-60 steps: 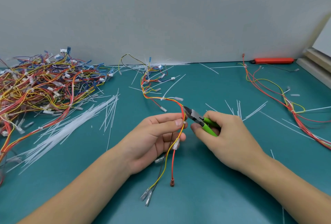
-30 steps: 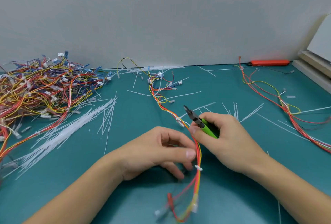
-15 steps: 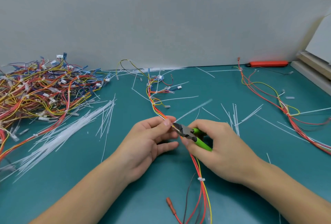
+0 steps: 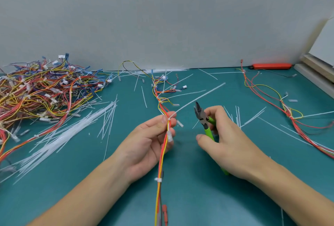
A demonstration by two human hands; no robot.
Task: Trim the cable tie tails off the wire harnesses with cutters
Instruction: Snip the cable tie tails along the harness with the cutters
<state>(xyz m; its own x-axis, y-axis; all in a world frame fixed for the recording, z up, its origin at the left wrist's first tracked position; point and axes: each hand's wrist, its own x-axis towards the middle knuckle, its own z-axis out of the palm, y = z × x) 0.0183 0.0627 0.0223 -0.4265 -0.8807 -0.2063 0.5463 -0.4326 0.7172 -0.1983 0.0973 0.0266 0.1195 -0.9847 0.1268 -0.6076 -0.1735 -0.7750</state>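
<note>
My left hand (image 4: 146, 146) pinches a red, orange and yellow wire harness (image 4: 161, 164) between thumb and fingers, just below a white cable tie (image 4: 169, 119). The tie's long white tail (image 4: 198, 97) sticks out up and to the right. My right hand (image 4: 229, 141) grips green-handled cutters (image 4: 204, 119), jaws pointing up and a short way right of the tie, not touching the tail. A second tie (image 4: 158, 179) sits lower on the harness, with no tail showing.
A big tangle of harnesses (image 4: 39, 92) fills the far left, with a heap of loose white tie strips (image 4: 68, 130) beside it. Another harness (image 4: 289, 112) trails along the right. An orange tool (image 4: 271, 66) lies by the back wall. Loose tails scatter over the green mat (image 4: 198, 198).
My right hand has drawn the cutters away to the right and up from the harness. My left hand now pinches the harness just below a tie with a long tail.
</note>
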